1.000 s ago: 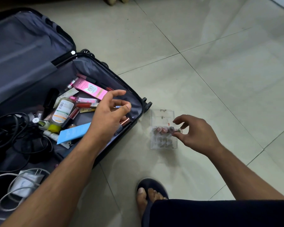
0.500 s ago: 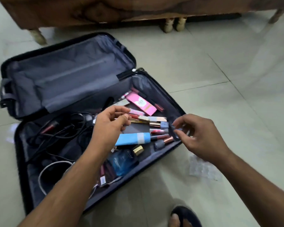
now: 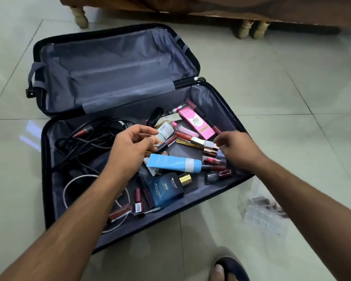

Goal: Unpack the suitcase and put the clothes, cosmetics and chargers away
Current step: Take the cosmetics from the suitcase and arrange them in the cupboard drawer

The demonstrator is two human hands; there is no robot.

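The black suitcase (image 3: pixel 47 179) lies open on the tiled floor, its grey-lined lid flat behind it. The right part of the lower half holds cosmetics: a pink BB cream box (image 3: pixel 197 122), a white bottle (image 3: pixel 165 131), a light blue tube (image 3: pixel 174 164), a blue perfume bottle (image 3: pixel 166 188) and several lipsticks (image 3: pixel 213 166). Black charger cables (image 3: pixel 85 138) and a white cable (image 3: pixel 73 183) fill its left part. My left hand (image 3: pixel 132 149) hovers loosely curled beside the white bottle, holding nothing. My right hand (image 3: pixel 239 151) reaches down over the lipsticks, fingertips at a gold-capped one.
A clear plastic organiser (image 3: pixel 261 211) with a few small items lies on the floor right of the suitcase, partly behind my right forearm. Wooden furniture on turned legs (image 3: pixel 245 29) stands behind the suitcase. My sandalled foot (image 3: pixel 229 268) is at the bottom edge.
My right hand left the clear organiser on the floor and moved into the suitcase over the lipsticks. My view swung left and up, bringing the whole suitcase into sight. The left hand stayed over the cosmetics.
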